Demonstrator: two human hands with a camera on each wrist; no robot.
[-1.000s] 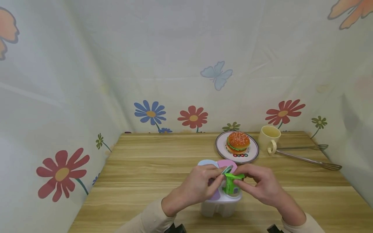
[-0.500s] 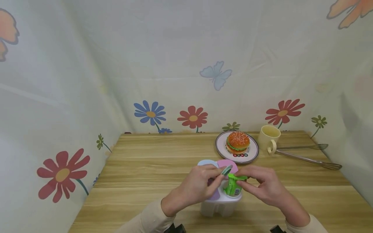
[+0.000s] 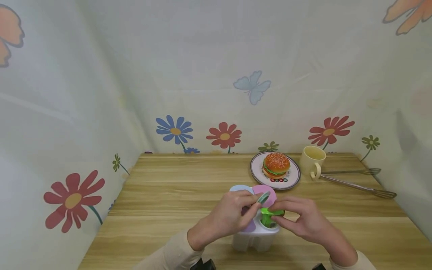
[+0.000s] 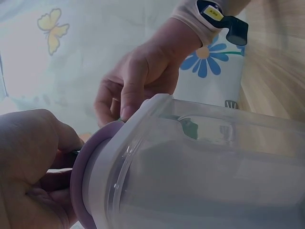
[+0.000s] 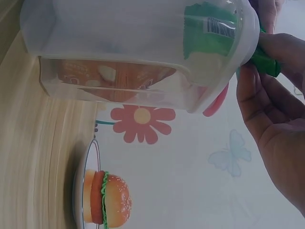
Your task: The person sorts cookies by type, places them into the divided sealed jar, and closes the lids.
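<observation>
A clear-walled storage container point(image 3: 253, 240) with a white top stands on the table before me, under both hands. Its other round lids are blue point(image 3: 240, 188), pink point(image 3: 264, 191) and purple point(image 3: 250, 227). My left hand point(image 3: 231, 213) pinches a raised pale green lid point(image 3: 263, 197) at its edge. Between thumb and fingers, my right hand point(image 3: 305, 219) holds the top of a green packet point(image 3: 267, 220). The packet's lower part is inside the near right compartment, visible through the wall in the right wrist view. An orange-brown packet point(image 5: 119, 78) lies within the neighbouring compartment.
Behind the container, a toy hamburger point(image 3: 276, 165) sits on a white plate point(image 3: 257, 175). To its right stands a yellow mug point(image 3: 308, 163). Two metal whisk-like utensils, the nearer one a whisk point(image 3: 357, 185), lie at the right edge. A flowered curtain point(image 3: 202, 75) surrounds the table.
The green packet has gone lower into the compartment, with my right hand moving down slightly along with it. My left hand keeps the pale green lid raised in about the same place.
</observation>
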